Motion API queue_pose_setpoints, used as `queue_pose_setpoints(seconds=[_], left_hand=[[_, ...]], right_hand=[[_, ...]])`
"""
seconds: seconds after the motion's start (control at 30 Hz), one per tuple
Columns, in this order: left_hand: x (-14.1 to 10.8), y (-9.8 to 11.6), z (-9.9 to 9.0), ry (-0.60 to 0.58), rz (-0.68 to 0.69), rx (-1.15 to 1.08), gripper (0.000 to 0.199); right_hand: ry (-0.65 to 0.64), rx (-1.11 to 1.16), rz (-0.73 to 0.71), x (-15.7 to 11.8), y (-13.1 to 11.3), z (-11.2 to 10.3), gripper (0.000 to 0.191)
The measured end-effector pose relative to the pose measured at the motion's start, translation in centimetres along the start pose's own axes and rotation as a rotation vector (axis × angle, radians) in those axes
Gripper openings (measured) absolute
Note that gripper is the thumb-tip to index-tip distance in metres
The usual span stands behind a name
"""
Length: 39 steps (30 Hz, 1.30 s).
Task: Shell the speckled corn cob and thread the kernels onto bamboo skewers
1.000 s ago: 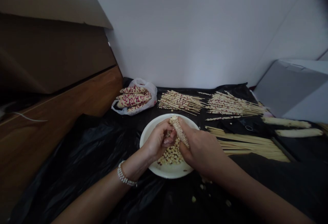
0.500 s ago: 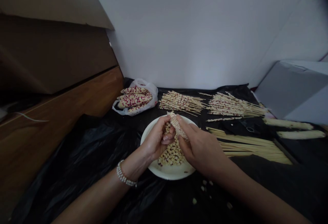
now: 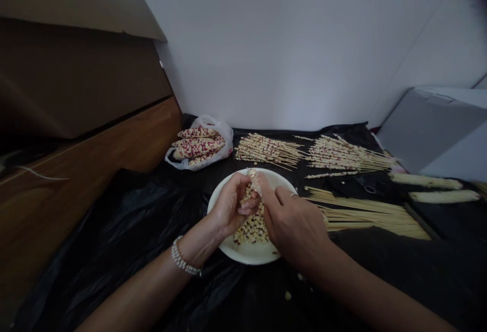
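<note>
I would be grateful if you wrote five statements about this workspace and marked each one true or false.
1. The left hand and the right hand meet at a corn cob over the bowl. True.
2. The bracelet is on the right wrist. False: the bracelet is on the left wrist.
3. The plastic bag holds cobs with pale and dark red kernels. True.
4. The bowl is empty. False: loose kernels lie in it.
5. The bare sticks lie farther from the person than the threaded sticks. False: the bare sticks are nearer than the threaded sticks.
</note>
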<state>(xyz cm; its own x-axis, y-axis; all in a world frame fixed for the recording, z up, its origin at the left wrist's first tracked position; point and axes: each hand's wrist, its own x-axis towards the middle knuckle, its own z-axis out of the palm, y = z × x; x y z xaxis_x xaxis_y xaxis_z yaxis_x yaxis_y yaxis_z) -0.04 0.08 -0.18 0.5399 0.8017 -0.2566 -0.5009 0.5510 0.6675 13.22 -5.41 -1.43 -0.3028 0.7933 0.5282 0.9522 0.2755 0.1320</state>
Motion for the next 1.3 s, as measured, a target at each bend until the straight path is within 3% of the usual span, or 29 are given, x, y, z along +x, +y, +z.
queue_pose_setpoints(seconds=[0.3, 0.4, 0.53, 0.77, 1.03, 1.3], left_hand=[[0.4, -0.6, -0.3, 0.103, -0.053, 0.074, 0.013], [0.3, -0.4, -0.2, 0.071, -0.015, 0.065, 0.009], [0.3, -0.4, -0.1, 0.025, 0.048, 0.125, 0.021], [0.2, -1.2, 0.2, 0.106, 0.157, 0.286, 0.021], [0.5, -0.9, -0.2, 0.113, 0.078, 0.149, 0.018], [0.0, 0.1, 0.1, 0.037, -0.012, -0.016, 0.012]], right_hand=[[-0.095, 0.055, 0.019, 0.0, 0.2, -0.3, 0.056], [-0.072, 0.022, 0.022, 0.1, 0.3, -0.2, 0.055], [0.005, -0.013, 0.003, 0.0, 0.2, 0.0, 0.051], [-0.042, 0.04, -0.001, 0.0, 0.2, -0.5, 0.053], [-0.193, 0.155, 0.064, 0.5, 0.6, -1.2, 0.059], [-0.048, 0.022, 0.041, 0.2, 0.8, -0.4, 0.058]])
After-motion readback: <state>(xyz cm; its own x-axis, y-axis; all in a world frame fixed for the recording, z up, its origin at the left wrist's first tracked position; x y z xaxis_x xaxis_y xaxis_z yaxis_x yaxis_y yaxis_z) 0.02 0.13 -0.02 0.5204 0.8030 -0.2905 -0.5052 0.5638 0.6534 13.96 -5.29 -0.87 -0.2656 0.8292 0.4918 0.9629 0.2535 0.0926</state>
